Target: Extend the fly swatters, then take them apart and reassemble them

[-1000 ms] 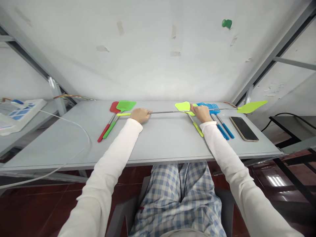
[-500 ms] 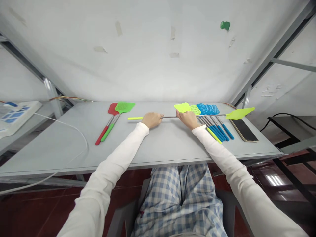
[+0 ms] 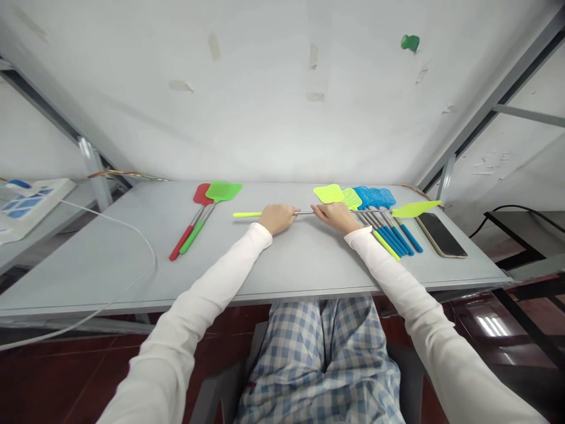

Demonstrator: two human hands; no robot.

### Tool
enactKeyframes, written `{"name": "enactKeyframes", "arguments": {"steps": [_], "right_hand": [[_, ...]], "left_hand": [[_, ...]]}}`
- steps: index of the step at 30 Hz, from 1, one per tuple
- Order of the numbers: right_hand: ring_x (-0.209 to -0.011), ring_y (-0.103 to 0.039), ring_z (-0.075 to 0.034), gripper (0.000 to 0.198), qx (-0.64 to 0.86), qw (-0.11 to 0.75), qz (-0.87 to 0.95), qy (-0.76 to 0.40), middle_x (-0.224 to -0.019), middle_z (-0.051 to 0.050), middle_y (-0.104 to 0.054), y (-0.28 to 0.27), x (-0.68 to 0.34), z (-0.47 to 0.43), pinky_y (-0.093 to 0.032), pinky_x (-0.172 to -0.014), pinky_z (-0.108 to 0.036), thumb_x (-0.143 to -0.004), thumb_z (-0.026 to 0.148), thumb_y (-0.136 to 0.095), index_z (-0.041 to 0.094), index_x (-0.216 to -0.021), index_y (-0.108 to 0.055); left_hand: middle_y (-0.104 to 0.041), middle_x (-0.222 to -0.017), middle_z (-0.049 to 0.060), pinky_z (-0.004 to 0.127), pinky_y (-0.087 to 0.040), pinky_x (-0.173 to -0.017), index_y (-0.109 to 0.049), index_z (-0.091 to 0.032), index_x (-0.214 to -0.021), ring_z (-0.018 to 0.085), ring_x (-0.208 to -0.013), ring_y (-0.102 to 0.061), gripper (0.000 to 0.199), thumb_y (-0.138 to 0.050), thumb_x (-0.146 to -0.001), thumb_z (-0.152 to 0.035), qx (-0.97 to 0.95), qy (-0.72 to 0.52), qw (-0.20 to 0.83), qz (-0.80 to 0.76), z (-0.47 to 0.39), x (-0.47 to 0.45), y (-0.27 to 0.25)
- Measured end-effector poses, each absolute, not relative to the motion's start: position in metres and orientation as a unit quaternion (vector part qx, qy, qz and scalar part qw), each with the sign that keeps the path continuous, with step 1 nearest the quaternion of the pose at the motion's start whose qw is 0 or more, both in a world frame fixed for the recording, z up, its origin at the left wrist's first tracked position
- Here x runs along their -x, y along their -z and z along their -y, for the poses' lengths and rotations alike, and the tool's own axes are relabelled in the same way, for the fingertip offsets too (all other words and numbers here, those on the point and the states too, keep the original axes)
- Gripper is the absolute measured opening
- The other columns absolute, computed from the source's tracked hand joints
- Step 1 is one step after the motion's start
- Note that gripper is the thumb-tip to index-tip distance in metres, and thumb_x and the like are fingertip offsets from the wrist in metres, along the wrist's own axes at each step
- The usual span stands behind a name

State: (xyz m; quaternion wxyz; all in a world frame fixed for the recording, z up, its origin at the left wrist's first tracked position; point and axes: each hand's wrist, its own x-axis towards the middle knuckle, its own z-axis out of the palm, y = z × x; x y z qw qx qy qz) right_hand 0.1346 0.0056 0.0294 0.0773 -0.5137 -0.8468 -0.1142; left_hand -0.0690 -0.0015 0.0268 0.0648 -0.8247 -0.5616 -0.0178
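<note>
Head view: left hand (image 3: pixel 279 219) and right hand (image 3: pixel 338 217) are gripping a yellow swatter (image 3: pixel 305 212).
Blue swatters (image 3: pixel 375 198) are apparently overlapping beside the right hand.

Shows no readable text, label, brand, number or sign.
Shows a dark screen with no legible characters on the phone (image 3: pixel 441 235). Gives no letters or figures clear enough to read on the white unit with blue patches (image 3: pixel 46 197), cut off by the left edge. Carries pale marks (image 3: pixel 491 163) on the wall section at the right, too faint to tell as writing. Bears no legible print on the beige tape scrap (image 3: pixel 180 86) or the green scrap (image 3: pixel 410 43) higher up, nor on the held yellow-green fly swatter (image 3: pixel 415 209).
</note>
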Motion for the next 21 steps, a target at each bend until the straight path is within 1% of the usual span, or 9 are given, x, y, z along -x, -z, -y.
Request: {"name": "enactKeyframes", "arguments": {"steps": [5,8,10,13,16,21], "right_hand": [[-0.069,-0.063,-0.020,0.065,0.617,0.084,0.768,0.147,-0.073,-0.012,-0.071,-0.042,-0.171,-0.015,-0.018,-0.055,-0.030,-0.100,0.048,-0.023,0.016,-0.074,-0.073],[-0.064,-0.060,-0.019,0.068,0.631,0.085,0.756,0.154,-0.068,-0.013,-0.069,-0.043,-0.187,-0.020,-0.019,-0.055,-0.030,-0.100,0.048,-0.022,0.014,-0.068,-0.072],[-0.063,-0.059,-0.019,0.067,0.628,0.078,0.758,0.161,-0.067,-0.014,-0.068,-0.042,-0.190,-0.022,-0.020,-0.055,-0.030,-0.100,0.045,-0.023,0.013,-0.068,-0.072],[-0.064,-0.060,-0.020,0.064,0.633,0.069,0.751,0.176,-0.066,-0.015,-0.068,-0.043,-0.184,-0.019,-0.021,-0.056,-0.029,-0.100,0.039,-0.024,0.010,-0.071,-0.072],[-0.063,-0.060,-0.020,0.063,0.627,0.071,0.754,0.182,-0.064,-0.016,-0.067,-0.045,-0.170,-0.010,-0.022,-0.056,-0.028,-0.100,0.037,-0.025,0.008,-0.071,-0.073],[-0.059,-0.061,-0.018,0.064,0.605,0.094,0.768,0.189,-0.061,-0.016,-0.066,-0.043,-0.145,0.004,-0.021,-0.054,-0.027,-0.100,0.038,-0.026,0.008,-0.069,-0.073]], "left_hand": [[-0.073,-0.098,0.016,0.036,-0.042,-0.071,-0.071,-0.022,-0.112,0.030,-0.094,-0.068,0.044,-0.036,-0.092,-0.039,0.772,0.045,0.087,0.628,-0.009,0.108,-0.032],[-0.073,-0.095,0.017,0.037,-0.041,-0.070,-0.074,-0.020,-0.106,0.032,-0.092,-0.067,0.048,-0.034,-0.092,-0.044,0.759,0.062,0.090,0.641,-0.015,0.125,-0.034],[-0.073,-0.092,0.018,0.037,-0.040,-0.070,-0.074,-0.019,-0.104,0.032,-0.090,-0.068,0.053,-0.030,-0.094,-0.046,0.761,0.059,0.097,0.639,-0.017,0.128,-0.034],[-0.073,-0.092,0.017,0.035,-0.041,-0.070,-0.073,-0.019,-0.108,0.030,-0.089,-0.068,0.055,-0.025,-0.096,-0.045,0.771,0.042,0.106,0.627,-0.014,0.119,-0.032],[-0.074,-0.092,0.017,0.034,-0.042,-0.070,-0.071,-0.020,-0.112,0.028,-0.089,-0.069,0.057,-0.022,-0.098,-0.044,0.789,0.030,0.096,0.607,-0.006,0.101,-0.030],[-0.073,-0.088,0.018,0.034,-0.044,-0.069,-0.070,-0.016,-0.109,0.029,-0.087,-0.070,0.064,-0.013,-0.100,-0.043,0.800,0.045,0.103,0.589,0.008,0.074,-0.029]]}}
